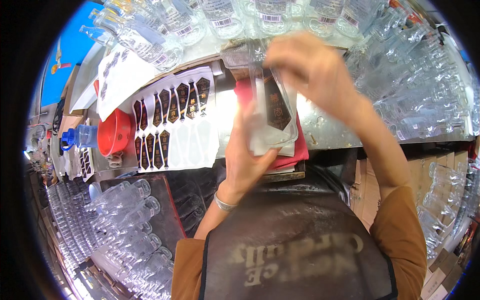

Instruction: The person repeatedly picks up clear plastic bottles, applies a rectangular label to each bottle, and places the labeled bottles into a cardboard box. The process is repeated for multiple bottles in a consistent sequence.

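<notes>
A clear glass bottle (290,138) lies in front of me, its base toward me and its neck pointing away. On its upper side is a black tie-shaped label (278,106) with copper-coloured print. My left hand (246,159) grips the bottle's left side, the thumb near the base. Over the neck end, my right hand (312,67) is blurred, its fingers curled in; what they pinch, if anything, is hidden. Red cloth (301,145) shows under the bottle. To the left, a white sheet (214,120) bears rows of the same dark labels, with several blank outlines in its lower row.
Labelled glass bottles (220,22) line the table's far side, and many clear bottles (405,100) crowd the right. A red tub (112,134) stands left of the sheet, beside a blue-capped container (86,136). More bottles (132,225) lie stacked at lower left. Cardboard (367,192) stands below right.
</notes>
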The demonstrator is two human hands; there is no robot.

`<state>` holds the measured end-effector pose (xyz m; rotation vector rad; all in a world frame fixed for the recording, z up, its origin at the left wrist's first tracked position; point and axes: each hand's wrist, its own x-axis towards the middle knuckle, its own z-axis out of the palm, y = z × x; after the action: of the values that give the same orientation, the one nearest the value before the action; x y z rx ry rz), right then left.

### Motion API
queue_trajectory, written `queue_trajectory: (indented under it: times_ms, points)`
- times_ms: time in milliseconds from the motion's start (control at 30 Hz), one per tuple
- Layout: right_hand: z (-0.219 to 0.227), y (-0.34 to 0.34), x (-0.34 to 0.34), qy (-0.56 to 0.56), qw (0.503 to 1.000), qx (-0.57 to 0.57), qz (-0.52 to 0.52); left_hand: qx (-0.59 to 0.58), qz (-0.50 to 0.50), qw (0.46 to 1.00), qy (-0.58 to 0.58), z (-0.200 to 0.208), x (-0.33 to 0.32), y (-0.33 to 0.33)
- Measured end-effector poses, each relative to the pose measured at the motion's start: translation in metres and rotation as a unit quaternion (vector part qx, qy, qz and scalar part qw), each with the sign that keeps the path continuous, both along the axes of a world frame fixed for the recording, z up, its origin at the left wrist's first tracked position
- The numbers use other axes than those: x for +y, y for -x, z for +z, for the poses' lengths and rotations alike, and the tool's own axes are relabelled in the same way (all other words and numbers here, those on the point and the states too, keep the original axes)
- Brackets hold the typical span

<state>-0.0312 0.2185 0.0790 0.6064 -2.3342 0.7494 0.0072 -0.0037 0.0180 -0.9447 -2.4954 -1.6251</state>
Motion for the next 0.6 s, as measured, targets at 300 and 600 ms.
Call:
queue_trajectory:
  times_ms: [300,600]
  points:
    - [0.000,0.002,0.019,0.070,0.996,-0.052,-0.038,-0.036,-0.026,0.999,-0.002,-0.003,-0.004,0.002]
    - [-0.003,-0.028,0.007,0.062,0.978,-0.191,0.051,-0.020,-0.030,0.999,0.022,-0.002,-0.007,0.001]
